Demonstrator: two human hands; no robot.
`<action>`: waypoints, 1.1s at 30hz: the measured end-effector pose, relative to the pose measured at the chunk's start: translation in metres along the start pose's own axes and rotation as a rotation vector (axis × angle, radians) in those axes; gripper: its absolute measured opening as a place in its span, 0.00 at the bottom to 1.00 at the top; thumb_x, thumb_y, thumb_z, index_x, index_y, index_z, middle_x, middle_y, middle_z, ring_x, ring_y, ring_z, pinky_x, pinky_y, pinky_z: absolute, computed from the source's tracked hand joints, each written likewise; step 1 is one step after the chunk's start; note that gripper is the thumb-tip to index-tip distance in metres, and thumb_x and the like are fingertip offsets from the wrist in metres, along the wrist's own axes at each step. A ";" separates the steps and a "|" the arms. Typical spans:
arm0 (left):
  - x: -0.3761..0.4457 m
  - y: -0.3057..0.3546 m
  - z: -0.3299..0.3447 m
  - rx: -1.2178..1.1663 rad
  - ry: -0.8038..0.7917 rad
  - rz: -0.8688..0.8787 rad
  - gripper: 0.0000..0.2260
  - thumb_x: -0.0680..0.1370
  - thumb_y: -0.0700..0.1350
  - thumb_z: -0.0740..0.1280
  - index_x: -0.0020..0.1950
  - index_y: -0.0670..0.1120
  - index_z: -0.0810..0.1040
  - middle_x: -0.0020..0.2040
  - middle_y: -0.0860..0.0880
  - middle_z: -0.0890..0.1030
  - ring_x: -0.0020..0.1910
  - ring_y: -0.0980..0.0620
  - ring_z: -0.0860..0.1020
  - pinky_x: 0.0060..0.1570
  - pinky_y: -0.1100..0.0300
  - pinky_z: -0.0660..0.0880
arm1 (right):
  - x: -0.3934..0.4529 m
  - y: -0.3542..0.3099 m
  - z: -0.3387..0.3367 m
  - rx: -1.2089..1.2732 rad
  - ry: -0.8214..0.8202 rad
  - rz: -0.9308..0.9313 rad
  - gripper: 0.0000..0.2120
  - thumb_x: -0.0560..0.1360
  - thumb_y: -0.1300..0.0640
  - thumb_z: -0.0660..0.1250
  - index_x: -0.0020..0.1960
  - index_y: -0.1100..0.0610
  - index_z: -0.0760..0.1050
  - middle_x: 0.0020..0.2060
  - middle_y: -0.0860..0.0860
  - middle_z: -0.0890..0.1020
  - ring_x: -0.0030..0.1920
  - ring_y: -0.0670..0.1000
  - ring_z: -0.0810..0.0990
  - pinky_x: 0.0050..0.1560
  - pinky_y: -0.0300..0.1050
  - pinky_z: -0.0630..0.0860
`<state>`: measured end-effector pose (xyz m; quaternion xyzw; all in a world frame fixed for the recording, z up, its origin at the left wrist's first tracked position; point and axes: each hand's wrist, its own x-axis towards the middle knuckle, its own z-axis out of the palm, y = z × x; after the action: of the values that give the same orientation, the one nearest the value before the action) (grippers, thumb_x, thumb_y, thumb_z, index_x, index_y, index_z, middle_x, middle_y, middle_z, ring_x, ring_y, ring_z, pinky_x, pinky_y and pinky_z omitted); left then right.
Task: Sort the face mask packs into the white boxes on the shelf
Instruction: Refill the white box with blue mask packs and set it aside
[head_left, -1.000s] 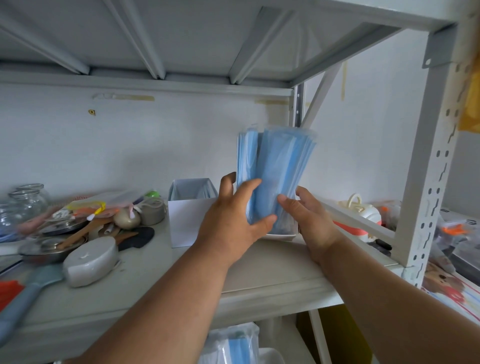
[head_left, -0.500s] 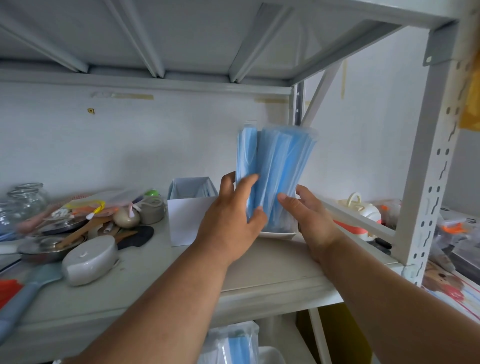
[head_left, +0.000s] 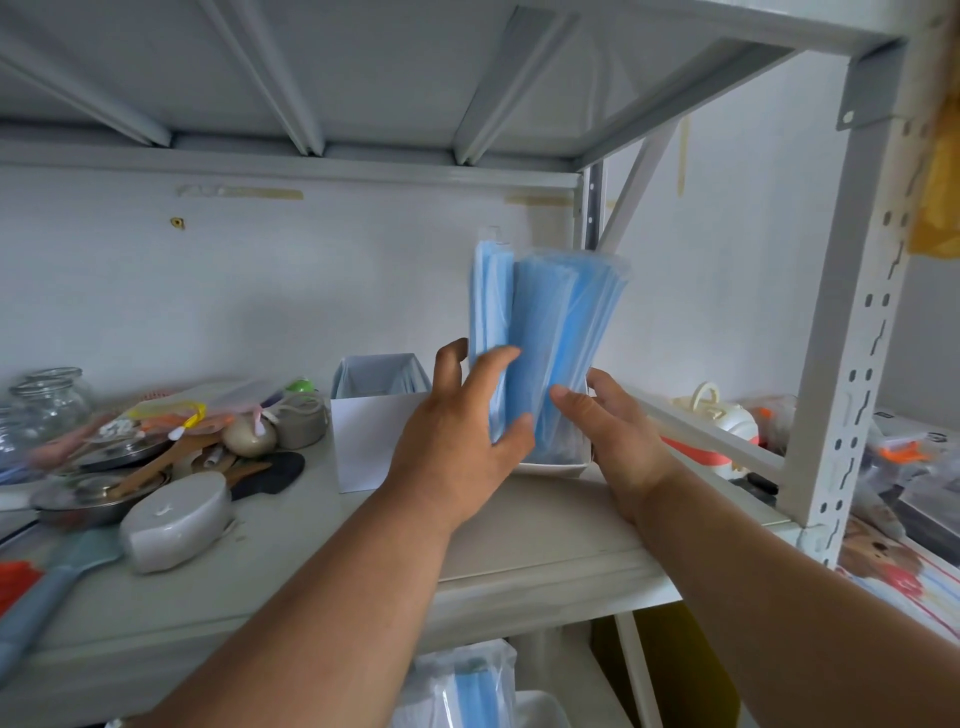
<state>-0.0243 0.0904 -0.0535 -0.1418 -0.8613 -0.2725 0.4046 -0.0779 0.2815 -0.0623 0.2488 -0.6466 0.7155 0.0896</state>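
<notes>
While both hands close in on them from either side, the blue face mask packs (head_left: 545, 343) stand on end in the right-hand white box (head_left: 553, 465), long axis near vertical, their tops fanning slightly apart and leaning a little to the right at the upper end. They sit in clear wrappers; no print or brand can be read on them. The left hand (head_left: 457, 441) has its thumb across the front of the packs and its fingers wrapped over their left edge, gripping the lower part of the bundle. The right hand (head_left: 618, 431) lies against the right side of the packs and the box's right wall, with its thumb pressed onto the front of the packs; whether its fingers curl round behind is hidden. A second white box (head_left: 371, 441) stands just to the left, touching or nearly touching the first, its blank front bearing no writing. Both boxes rest on the pale shelf (head_left: 519, 545). Farther left lies a clutter of kitchen things, among them a glass jar (head_left: 52, 400) and a grey oval case (head_left: 174, 522).
</notes>
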 end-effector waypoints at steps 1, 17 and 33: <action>0.000 0.000 0.000 0.008 -0.002 -0.004 0.30 0.78 0.56 0.74 0.77 0.61 0.67 0.73 0.52 0.64 0.59 0.43 0.80 0.57 0.48 0.81 | 0.000 0.000 0.000 0.001 0.002 0.004 0.22 0.79 0.44 0.77 0.71 0.46 0.83 0.60 0.56 0.90 0.61 0.57 0.90 0.75 0.68 0.77; 0.000 -0.003 0.000 -0.052 0.001 0.021 0.26 0.80 0.55 0.72 0.77 0.61 0.67 0.72 0.53 0.67 0.62 0.46 0.79 0.58 0.49 0.80 | -0.002 -0.003 0.000 -0.009 -0.013 -0.019 0.14 0.86 0.52 0.72 0.71 0.49 0.82 0.58 0.51 0.91 0.59 0.54 0.90 0.64 0.53 0.81; 0.002 -0.010 0.004 -0.186 -0.073 0.013 0.31 0.84 0.46 0.70 0.82 0.64 0.62 0.76 0.54 0.64 0.71 0.56 0.71 0.66 0.68 0.65 | -0.003 -0.006 0.002 -0.011 0.000 0.009 0.07 0.86 0.55 0.70 0.63 0.47 0.82 0.48 0.44 0.92 0.49 0.44 0.91 0.54 0.41 0.84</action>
<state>-0.0329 0.0849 -0.0573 -0.1940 -0.8455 -0.3433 0.3600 -0.0719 0.2814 -0.0586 0.2454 -0.6517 0.7123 0.0877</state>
